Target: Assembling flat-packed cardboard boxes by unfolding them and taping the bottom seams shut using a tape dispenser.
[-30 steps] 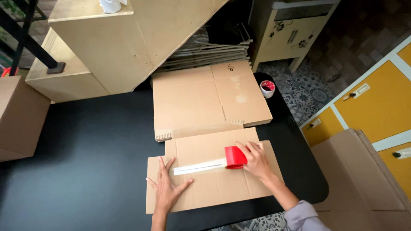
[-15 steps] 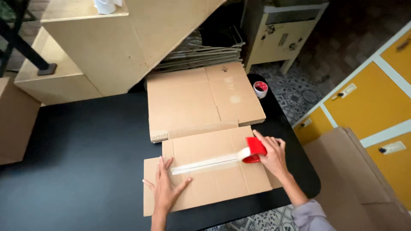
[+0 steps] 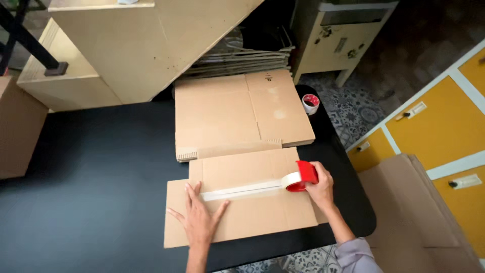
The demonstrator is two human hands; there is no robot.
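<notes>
flattened carton point(image 3: 252, 212): light, stiff, slides easily, near edge of tabletop point(image 3: 91, 202) | left hand point(image 3: 199, 220): spread flat, pinning it | right hand point(image 3: 319, 184): gripping red tape dispenser point(image 3: 302, 177), best held by its handle

Cardboard stack point(image 3: 429, 217) cut off at right edge — lower corner too.

The scene is evenly and fairly brightly lit from above, with soft, warm light and no hard shadows. The dark bench point(image 3: 91, 192) shows a faint, dull sheen but no strong glare. A pale bright patch lies on the upper flattened carton point(image 3: 237, 114). The strip of tape point(image 3: 242, 190) catches the light and reads whitish. The top right corner of the floor falls into deep shade. Focus is mostly sharp; straight edges bow slightly near the frame borders, as with a wide lens.
</notes>
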